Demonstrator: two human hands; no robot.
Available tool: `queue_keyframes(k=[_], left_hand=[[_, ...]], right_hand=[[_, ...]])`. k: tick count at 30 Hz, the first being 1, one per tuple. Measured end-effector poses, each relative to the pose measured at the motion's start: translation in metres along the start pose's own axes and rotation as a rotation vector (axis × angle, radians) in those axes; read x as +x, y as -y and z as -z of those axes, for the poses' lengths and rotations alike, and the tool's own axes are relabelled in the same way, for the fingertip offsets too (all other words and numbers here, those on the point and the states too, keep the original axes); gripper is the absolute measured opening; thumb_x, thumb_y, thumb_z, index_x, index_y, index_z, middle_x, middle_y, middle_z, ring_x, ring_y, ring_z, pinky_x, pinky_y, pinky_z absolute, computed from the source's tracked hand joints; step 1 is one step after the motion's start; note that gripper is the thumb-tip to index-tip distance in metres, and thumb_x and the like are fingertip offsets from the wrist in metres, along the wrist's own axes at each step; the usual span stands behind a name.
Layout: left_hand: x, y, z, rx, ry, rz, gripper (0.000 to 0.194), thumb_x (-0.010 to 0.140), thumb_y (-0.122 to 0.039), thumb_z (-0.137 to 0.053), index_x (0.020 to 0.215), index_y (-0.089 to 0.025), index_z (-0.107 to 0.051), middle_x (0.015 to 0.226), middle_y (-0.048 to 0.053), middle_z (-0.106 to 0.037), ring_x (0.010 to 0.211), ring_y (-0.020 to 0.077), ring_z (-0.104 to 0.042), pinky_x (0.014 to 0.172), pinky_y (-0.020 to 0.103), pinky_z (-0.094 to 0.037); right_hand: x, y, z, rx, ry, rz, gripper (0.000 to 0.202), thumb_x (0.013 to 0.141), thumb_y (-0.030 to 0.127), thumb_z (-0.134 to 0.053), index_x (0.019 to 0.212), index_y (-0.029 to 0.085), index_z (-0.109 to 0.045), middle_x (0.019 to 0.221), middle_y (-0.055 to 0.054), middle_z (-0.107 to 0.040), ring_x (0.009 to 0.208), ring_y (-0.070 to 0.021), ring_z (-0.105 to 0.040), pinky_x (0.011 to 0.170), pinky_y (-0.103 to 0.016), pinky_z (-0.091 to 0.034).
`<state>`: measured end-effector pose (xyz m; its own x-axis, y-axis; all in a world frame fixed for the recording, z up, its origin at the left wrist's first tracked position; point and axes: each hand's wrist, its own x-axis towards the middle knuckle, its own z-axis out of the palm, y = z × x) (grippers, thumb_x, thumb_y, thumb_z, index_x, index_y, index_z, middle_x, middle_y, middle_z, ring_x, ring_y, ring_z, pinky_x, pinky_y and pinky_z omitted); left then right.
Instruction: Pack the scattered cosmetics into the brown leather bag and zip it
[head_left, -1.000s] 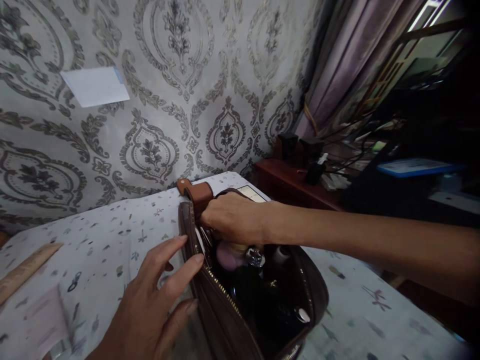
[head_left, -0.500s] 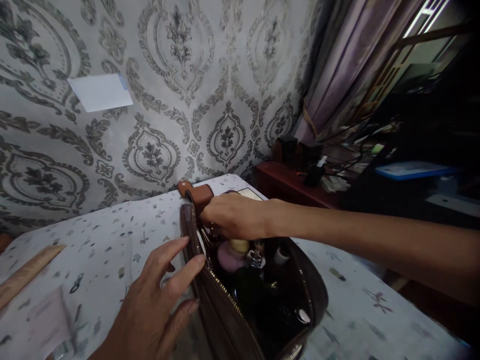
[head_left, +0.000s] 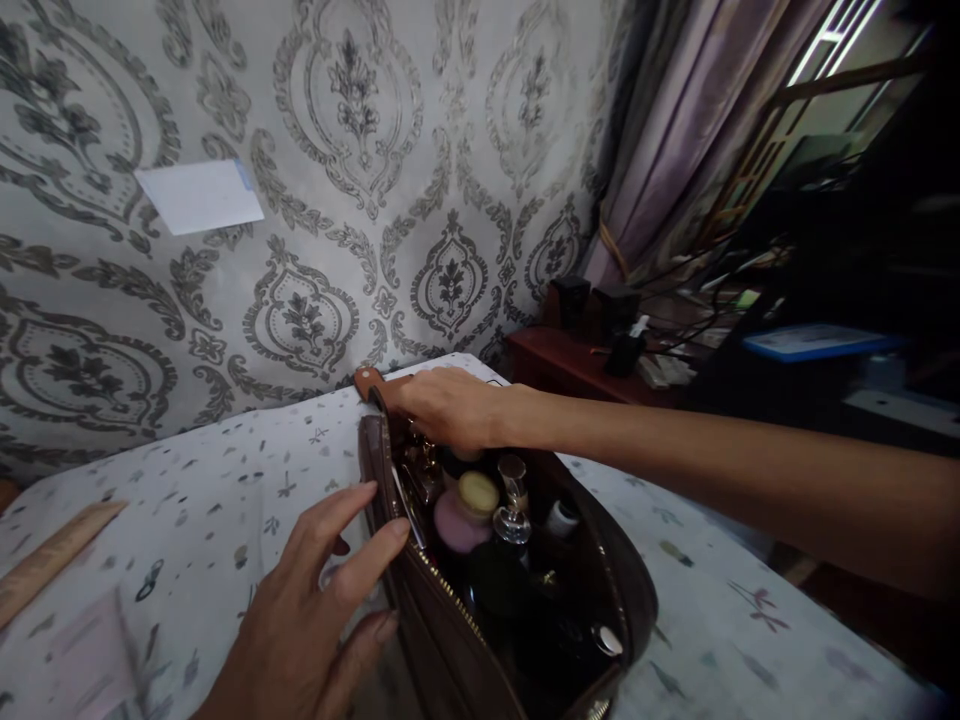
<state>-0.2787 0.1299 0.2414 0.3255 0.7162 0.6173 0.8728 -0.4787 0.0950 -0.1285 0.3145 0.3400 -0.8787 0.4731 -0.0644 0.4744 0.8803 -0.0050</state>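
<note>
A dark brown zippered bag (head_left: 450, 620) lies open on the patterned white cloth. Inside it are a pink item with a yellowish round top (head_left: 461, 518), clear-capped bottles (head_left: 513, 524) and a white-capped item (head_left: 561, 518). My left hand (head_left: 311, 590) has its fingers apart, the fingertips at the bag's near left zipper edge. At the far end of the bag, my right hand (head_left: 457, 408) is bent down with curled fingers beside the brown leather strap (head_left: 369, 382). The fingertips are hidden, so whatever they hold cannot be made out.
On the cloth at the left lie a tan flat strip (head_left: 56, 555) and a pale pink packet (head_left: 94, 660). Behind is a patterned wall with a white paper (head_left: 201, 196). A red-brown table (head_left: 555, 365) with black items and cables stands at the right, near a purple curtain (head_left: 679, 130).
My right hand has risen slightly and moved a little to the left, showing more of the bottles and shiny items in the bag. My left hand is almost unmoved.
</note>
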Motion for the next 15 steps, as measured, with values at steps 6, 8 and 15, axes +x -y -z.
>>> queue_keyframes(k=[6,8,15], left_hand=[[0.0007,0.0004,0.0003,-0.001,-0.004,-0.011,0.046,0.101,-0.021,-0.041,0.147,-0.027,-0.040,0.149,0.010,-0.041,0.135,0.0219,-0.043,0.090,0.031,-0.056],[0.0007,-0.0001,0.0005,0.001,-0.001,-0.005,0.046,0.101,-0.022,-0.041,0.147,-0.027,-0.040,0.149,0.010,-0.041,0.135,0.0217,-0.043,0.091,0.031,-0.056],[0.0012,0.0005,0.0001,0.013,-0.009,-0.025,0.046,0.101,-0.022,-0.040,0.147,-0.026,-0.040,0.149,0.010,-0.042,0.135,0.0215,-0.043,0.090,0.030,-0.055]], right_hand=[[0.0058,-0.0022,-0.0045,0.014,0.043,-0.007,0.043,0.087,0.006,-0.054,0.129,0.017,-0.055,0.112,-0.011,-0.071,0.100,-0.0222,-0.067,0.073,-0.025,-0.046],[0.0073,-0.0016,-0.0056,0.023,0.045,0.005,0.042,0.087,0.006,-0.054,0.128,0.016,-0.055,0.113,-0.012,-0.071,0.103,-0.0230,-0.067,0.073,-0.025,-0.046],[0.0111,0.0008,-0.0079,0.017,0.037,0.037,0.041,0.085,0.008,-0.058,0.125,0.017,-0.055,0.116,-0.013,-0.069,0.107,-0.0252,-0.066,0.076,-0.027,-0.049]])
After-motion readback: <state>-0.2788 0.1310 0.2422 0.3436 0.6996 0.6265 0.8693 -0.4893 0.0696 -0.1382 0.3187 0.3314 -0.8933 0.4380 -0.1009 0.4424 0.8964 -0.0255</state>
